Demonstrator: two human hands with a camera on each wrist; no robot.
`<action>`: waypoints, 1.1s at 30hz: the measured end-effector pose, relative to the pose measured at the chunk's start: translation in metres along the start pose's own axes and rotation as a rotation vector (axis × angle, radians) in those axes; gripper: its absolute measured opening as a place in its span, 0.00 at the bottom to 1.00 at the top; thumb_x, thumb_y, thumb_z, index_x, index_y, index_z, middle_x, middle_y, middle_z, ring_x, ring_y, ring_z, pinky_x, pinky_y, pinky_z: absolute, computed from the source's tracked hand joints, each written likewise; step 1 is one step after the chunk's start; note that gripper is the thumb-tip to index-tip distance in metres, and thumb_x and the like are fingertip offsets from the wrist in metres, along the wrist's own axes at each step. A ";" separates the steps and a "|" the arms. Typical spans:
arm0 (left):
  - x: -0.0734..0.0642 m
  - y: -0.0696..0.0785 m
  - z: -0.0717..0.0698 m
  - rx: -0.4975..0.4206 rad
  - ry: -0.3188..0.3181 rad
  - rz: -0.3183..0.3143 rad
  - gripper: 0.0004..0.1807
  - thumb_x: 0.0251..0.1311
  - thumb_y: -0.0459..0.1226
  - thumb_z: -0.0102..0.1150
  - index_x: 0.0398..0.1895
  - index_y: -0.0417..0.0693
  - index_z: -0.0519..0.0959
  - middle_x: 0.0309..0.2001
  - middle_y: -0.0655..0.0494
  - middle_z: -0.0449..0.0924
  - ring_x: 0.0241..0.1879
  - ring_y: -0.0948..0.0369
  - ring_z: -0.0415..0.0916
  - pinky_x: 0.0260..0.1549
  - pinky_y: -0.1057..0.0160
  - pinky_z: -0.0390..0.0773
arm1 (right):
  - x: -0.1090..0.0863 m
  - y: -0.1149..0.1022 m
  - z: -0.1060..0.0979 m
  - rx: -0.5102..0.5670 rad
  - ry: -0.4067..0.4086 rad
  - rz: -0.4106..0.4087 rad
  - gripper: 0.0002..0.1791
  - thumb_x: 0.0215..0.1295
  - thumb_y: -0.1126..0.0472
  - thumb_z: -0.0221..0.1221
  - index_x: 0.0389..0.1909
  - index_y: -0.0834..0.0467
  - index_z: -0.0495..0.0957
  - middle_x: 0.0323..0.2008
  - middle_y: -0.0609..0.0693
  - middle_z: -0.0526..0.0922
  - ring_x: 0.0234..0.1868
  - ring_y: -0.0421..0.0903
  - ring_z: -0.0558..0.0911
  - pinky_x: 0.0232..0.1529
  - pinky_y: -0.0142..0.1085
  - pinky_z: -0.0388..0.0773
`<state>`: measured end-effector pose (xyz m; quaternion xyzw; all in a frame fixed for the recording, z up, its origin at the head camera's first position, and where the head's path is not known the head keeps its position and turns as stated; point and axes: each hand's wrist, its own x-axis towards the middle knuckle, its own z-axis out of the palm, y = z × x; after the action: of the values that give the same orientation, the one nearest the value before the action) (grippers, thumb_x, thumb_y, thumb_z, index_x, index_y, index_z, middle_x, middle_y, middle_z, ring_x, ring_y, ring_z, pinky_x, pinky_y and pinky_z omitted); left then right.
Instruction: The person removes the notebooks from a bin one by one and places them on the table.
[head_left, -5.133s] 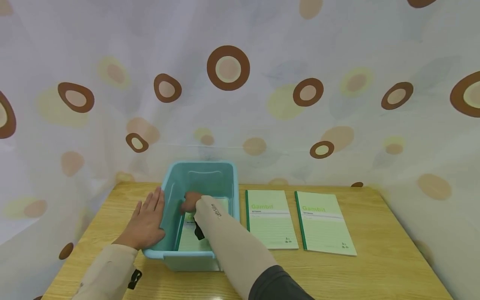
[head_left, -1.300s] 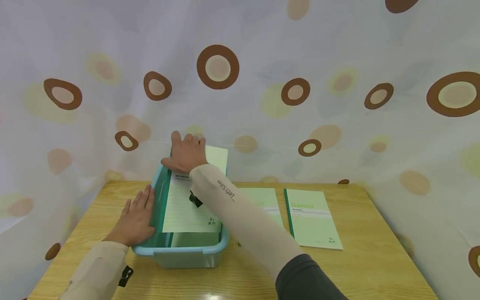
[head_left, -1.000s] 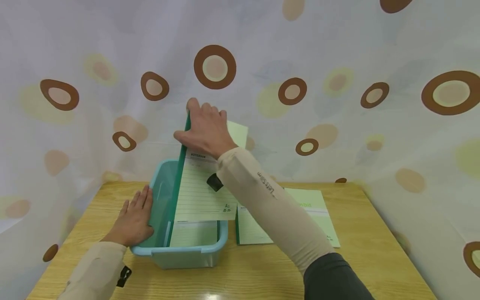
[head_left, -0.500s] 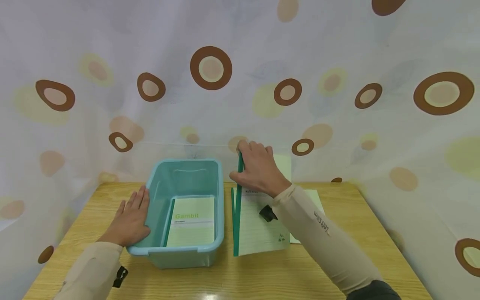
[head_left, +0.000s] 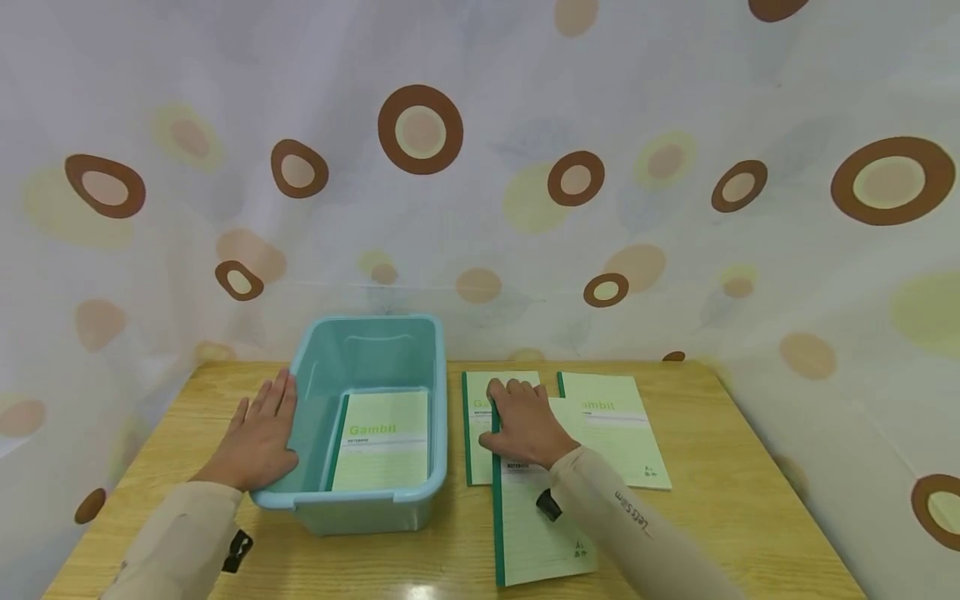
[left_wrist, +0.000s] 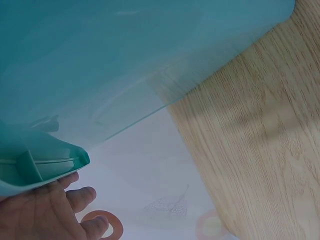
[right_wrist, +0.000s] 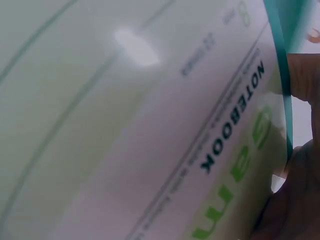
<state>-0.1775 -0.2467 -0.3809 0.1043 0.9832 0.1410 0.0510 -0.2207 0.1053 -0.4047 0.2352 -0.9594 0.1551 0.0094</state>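
Observation:
My right hand (head_left: 528, 425) grips a pale green notebook (head_left: 543, 533) with a dark green spine, its fingers over the far end and the thumb by the spine. This notebook overlaps two others on the table, and its near end reaches toward the table's front. In the right wrist view its cover print (right_wrist: 235, 120) fills most of the picture, with fingers at the spine. My left hand (head_left: 255, 437) lies with straight fingers along the left rim of a light blue plastic bin (head_left: 441, 400). Inside the bin lies another notebook (head_left: 382, 458) marked Gambit.
A Gambit notebook (head_left: 478, 454) lies right of the bin, partly covered by the held one. Another notebook (head_left: 622, 429) lies farther right, slightly turned. The wooden table (head_left: 720, 508) ends at a patterned cloth backdrop (head_left: 480, 217) behind the bin.
My right hand has lifted a notebook out of the bin, carried it right and lowered it over the table notebooks, toward the front. My left hand has stayed at the bin's rim.

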 end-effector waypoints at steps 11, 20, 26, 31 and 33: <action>0.000 0.000 -0.001 -0.004 0.011 0.006 0.49 0.44 0.30 0.51 0.70 0.21 0.41 0.72 0.26 0.37 0.71 0.32 0.36 0.64 0.31 0.38 | 0.000 0.004 0.057 0.001 -0.065 0.024 0.25 0.53 0.50 0.64 0.48 0.58 0.70 0.30 0.49 0.68 0.31 0.48 0.65 0.41 0.46 0.59; 0.000 0.000 0.000 -0.020 0.005 0.006 0.49 0.44 0.30 0.50 0.71 0.21 0.40 0.73 0.27 0.36 0.71 0.32 0.35 0.64 0.31 0.37 | -0.001 0.007 0.082 -0.012 -0.122 0.043 0.23 0.55 0.49 0.62 0.46 0.57 0.68 0.29 0.48 0.65 0.31 0.47 0.61 0.37 0.43 0.55; -0.001 0.002 -0.001 -0.021 0.008 0.002 0.49 0.44 0.30 0.50 0.71 0.21 0.41 0.73 0.27 0.36 0.71 0.32 0.35 0.64 0.31 0.37 | 0.001 0.008 0.089 -0.038 -0.118 0.039 0.23 0.56 0.48 0.61 0.45 0.58 0.66 0.28 0.49 0.63 0.30 0.47 0.61 0.36 0.42 0.55; -0.001 0.002 -0.001 -0.018 0.011 0.005 0.49 0.44 0.30 0.50 0.71 0.21 0.41 0.73 0.27 0.36 0.71 0.32 0.35 0.64 0.31 0.38 | 0.003 0.010 0.094 -0.035 -0.091 0.048 0.24 0.57 0.48 0.61 0.44 0.58 0.65 0.28 0.49 0.61 0.30 0.47 0.60 0.35 0.41 0.56; -0.001 0.003 -0.001 -0.018 0.011 0.004 0.49 0.44 0.30 0.50 0.71 0.21 0.41 0.72 0.27 0.37 0.71 0.32 0.36 0.64 0.31 0.38 | 0.004 0.010 0.094 -0.027 -0.093 0.049 0.24 0.57 0.48 0.61 0.45 0.59 0.65 0.29 0.50 0.62 0.31 0.48 0.61 0.35 0.42 0.57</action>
<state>-0.1761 -0.2443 -0.3793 0.1049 0.9820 0.1504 0.0462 -0.2231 0.0833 -0.4968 0.2185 -0.9663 0.1312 -0.0358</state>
